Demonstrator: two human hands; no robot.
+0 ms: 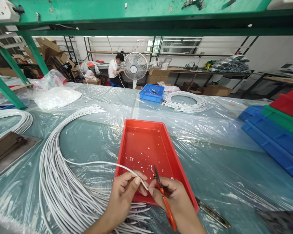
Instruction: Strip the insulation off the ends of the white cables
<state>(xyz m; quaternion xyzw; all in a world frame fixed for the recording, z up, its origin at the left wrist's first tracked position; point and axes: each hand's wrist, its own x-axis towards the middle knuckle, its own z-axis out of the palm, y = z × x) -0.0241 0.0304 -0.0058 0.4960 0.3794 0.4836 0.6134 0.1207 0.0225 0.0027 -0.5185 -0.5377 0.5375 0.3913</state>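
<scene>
My left hand (122,193) is closed on a white cable (95,162), pinching it near its cut end over the near part of a red tray (177,167). Orange-handled cutters (169,211) rest in my right hand (179,200), their dark blades pointing up and away. The right thumb and forefinger meet at the cable's tip, so what they grip there is partly hidden. Small white scraps are scattered across the tray floor. From my left hand the cable runs back to a thick curved bundle of white cables (52,162), whose near ends lie by the tray's front edge.
A metal tool (213,213) lies right of the tray. Farther back are a blue tray (146,96) and coiled cable (185,109). Stacked bins (273,130) stand at right, a brown block (7,148) at left. A green beam (146,16) crosses overhead. Someone (114,70) sits beyond, beside a fan.
</scene>
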